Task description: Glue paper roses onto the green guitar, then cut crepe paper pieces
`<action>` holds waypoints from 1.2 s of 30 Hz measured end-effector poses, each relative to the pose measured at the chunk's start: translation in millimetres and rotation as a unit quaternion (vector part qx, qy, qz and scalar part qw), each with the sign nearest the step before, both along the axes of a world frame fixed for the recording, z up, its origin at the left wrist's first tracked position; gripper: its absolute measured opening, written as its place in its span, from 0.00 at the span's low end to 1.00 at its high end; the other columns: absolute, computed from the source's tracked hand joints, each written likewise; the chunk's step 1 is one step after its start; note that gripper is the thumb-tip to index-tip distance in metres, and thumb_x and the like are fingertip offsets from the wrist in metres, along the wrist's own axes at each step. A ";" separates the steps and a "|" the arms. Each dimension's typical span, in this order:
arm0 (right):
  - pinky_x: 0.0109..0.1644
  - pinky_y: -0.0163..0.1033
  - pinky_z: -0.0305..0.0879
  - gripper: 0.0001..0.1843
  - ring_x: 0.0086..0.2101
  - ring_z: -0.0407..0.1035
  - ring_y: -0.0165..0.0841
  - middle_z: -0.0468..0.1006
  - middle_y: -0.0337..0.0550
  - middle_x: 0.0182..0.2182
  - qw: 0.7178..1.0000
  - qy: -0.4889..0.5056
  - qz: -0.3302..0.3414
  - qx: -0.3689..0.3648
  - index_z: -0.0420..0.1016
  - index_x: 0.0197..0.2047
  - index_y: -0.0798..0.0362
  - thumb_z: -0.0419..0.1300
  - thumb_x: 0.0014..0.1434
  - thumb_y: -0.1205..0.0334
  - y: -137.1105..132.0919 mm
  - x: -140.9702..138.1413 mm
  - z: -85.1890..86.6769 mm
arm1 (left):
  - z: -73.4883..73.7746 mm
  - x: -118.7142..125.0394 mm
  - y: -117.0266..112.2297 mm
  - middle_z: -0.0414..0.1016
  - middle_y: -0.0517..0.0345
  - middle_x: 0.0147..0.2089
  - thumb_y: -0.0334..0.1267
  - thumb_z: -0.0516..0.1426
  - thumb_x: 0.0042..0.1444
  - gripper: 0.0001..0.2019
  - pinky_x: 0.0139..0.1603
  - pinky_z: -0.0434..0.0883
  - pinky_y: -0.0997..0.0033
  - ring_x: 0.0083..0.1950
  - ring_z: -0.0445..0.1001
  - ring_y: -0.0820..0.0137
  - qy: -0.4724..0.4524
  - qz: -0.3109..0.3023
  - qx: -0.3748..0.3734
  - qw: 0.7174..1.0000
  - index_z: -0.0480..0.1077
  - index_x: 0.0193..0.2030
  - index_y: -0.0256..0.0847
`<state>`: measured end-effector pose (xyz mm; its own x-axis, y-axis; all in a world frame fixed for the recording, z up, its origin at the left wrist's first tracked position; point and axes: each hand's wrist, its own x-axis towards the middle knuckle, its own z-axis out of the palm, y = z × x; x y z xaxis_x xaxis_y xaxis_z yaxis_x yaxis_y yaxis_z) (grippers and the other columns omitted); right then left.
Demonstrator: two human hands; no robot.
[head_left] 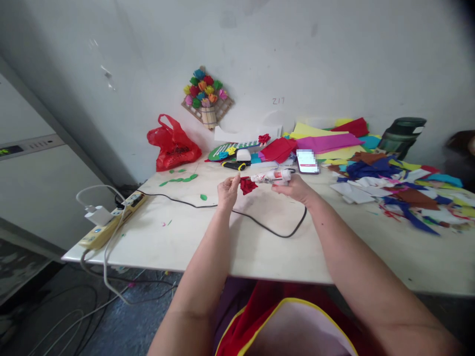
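The left hand (pixel 227 190) pinches a small red paper rose (pixel 248 185) between thumb and fingertips and holds it just above the table (pixel 222 252). The right hand (pixel 295 189) is closed around a white glue tube (pixel 272 176), whose nozzle end points left at the rose. Whether the nozzle touches the paper is too small to tell.

The rose looks fully rolled and shaped, so the folding seems done, and gluing appears to be the step in hand. It has no stem or leaf on it.

Just under both hands, a black cable (pixel 260 225) loops across the tabletop. Beyond the right hand lies a phone (pixel 307 161) with its screen lit. A second red rose (pixel 264 138) sits further back, apparently finished.

Left of the left hand, cut green paper leaves (pixel 178 179) lie loose and unattached, so that work appears to remain. Further left is a power strip (pixel 111 220), and behind it a red plastic bag (pixel 172 143).

Right of the right hand spread paper scraps (pixel 401 190) and uncut coloured sheets (pixel 326 141). On the wall beyond hangs a plaque of many-coloured paper flowers (pixel 207 96).
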<state>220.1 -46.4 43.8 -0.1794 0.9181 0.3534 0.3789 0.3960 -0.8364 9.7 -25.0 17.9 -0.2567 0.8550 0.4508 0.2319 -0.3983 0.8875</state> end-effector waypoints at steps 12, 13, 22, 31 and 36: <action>0.44 0.43 0.65 0.12 0.35 0.70 0.40 0.77 0.44 0.30 0.999 -0.004 0.011 0.033 0.75 0.32 0.57 0.62 0.41 0.60 7.3 2.3 -7.0 | 1.5 0.6 -0.6 0.67 0.61 0.21 0.51 0.56 0.47 0.18 0.31 0.61 0.76 0.27 0.63 0.75 -0.027 -0.009 -0.010 1.000 0.69 0.21 0.36; 0.45 0.44 0.65 0.13 0.36 0.71 0.41 0.77 0.45 0.31 0.999 -0.008 0.013 0.034 0.75 0.33 0.57 0.62 0.42 0.60 7.8 2.6 -7.5 | 1.7 0.6 -1.0 0.67 0.61 0.21 0.52 0.56 0.47 0.19 0.31 0.61 0.76 0.27 0.63 0.75 -0.026 -0.008 -0.010 1.000 0.69 0.21 0.36; 0.53 0.48 0.61 0.19 0.44 0.70 0.44 0.78 0.44 0.40 0.997 -0.024 0.028 0.069 0.76 0.42 0.54 0.62 0.44 0.62 15.7 6.5 -14.5 | 0.9 0.5 -0.6 0.67 0.60 0.21 0.53 0.56 0.47 0.19 0.31 0.62 0.76 0.27 0.64 0.74 -0.030 -0.011 -0.016 0.999 0.70 0.22 0.36; 0.50 0.46 0.63 0.14 0.42 0.71 0.43 0.79 0.44 0.37 0.998 -0.017 0.024 0.060 0.77 0.36 0.55 0.62 0.44 0.61 13.7 7.0 -12.6 | 0.9 -0.1 -0.6 0.68 0.60 0.21 0.51 0.55 0.48 0.19 0.31 0.62 0.76 0.27 0.65 0.74 -0.029 -0.010 -0.012 0.999 0.71 0.22 0.35; 0.50 0.47 0.63 0.14 0.42 0.70 0.44 0.78 0.44 0.37 0.997 -0.009 0.029 0.065 0.76 0.37 0.55 0.62 0.44 0.61 14.6 6.6 -12.9 | -0.1 0.0 0.7 0.67 0.60 0.20 0.51 0.56 0.48 0.19 0.30 0.62 0.76 0.26 0.65 0.74 -0.028 -0.002 -0.013 1.000 0.71 0.21 0.35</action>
<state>226.7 -31.8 30.8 -0.2382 0.8524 0.4655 0.3676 0.5228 -0.7691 9.7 -24.3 17.8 -0.2781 0.8675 0.4124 0.1795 -0.3749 0.9095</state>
